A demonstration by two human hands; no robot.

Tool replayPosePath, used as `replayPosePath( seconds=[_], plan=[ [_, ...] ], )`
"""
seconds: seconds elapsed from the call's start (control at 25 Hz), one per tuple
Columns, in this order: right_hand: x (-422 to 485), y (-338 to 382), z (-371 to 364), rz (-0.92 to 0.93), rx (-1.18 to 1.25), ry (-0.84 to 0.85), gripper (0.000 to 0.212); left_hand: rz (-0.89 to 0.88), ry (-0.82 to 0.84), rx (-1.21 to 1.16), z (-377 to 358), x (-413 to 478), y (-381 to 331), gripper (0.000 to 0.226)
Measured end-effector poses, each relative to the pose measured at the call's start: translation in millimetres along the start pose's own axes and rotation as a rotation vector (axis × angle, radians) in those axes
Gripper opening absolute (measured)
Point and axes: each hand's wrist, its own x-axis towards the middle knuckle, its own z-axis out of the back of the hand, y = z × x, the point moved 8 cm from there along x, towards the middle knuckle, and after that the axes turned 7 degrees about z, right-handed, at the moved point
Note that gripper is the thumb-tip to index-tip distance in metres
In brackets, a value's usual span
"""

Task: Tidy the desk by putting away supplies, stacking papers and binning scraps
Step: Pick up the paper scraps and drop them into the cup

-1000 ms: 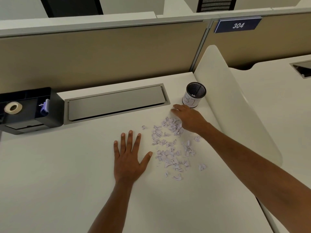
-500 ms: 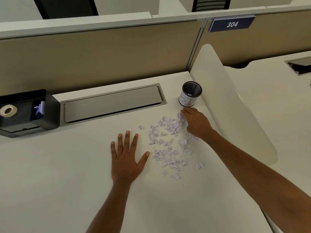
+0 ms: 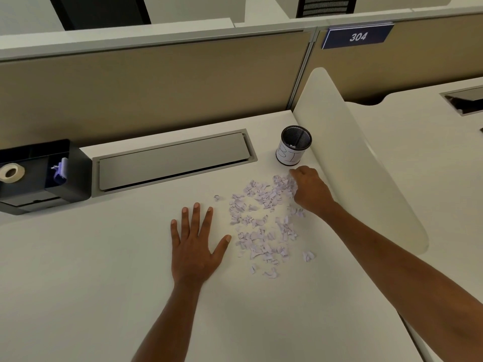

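Observation:
Several torn pale-lilac paper scraps (image 3: 261, 226) lie scattered on the white desk (image 3: 78, 283). A black mesh cup (image 3: 294, 145) with a white label stands upright behind them, with a few scraps inside. My right hand (image 3: 309, 190) sits at the far right edge of the scraps, just in front of the cup, its fingers curled around a bunch of scraps. My left hand (image 3: 194, 244) lies flat on the desk left of the scraps, fingers spread.
A black desk organiser (image 3: 39, 176) with a tape roll (image 3: 11, 172) and a lilac clip stands at the left. A grey cable-tray lid (image 3: 172, 160) runs along the back. A white curved divider (image 3: 352, 158) borders the desk on the right.
My right hand drew back from near the cup and curled its fingers into the far scraps, bunching them. My left hand stayed flat.

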Motion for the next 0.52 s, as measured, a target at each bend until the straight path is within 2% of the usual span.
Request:
replayPosePath(
  seconds=[0.2,0.36,0.52],
  plan=[
    [2,23,-5,0.137,0.093,0.05,0.064,-0.004,-0.011,-0.017,0,0,0,0.09],
    [-3,36,-15,0.382,-0.055,0.082,0.059,-0.001,-0.001,0.01,0,0,0,0.09],
    [-12,29,-14,0.343,-0.064,-0.007,0.048,0.002,0.001,0.003,0,-1,0,0.09]
  ],
)
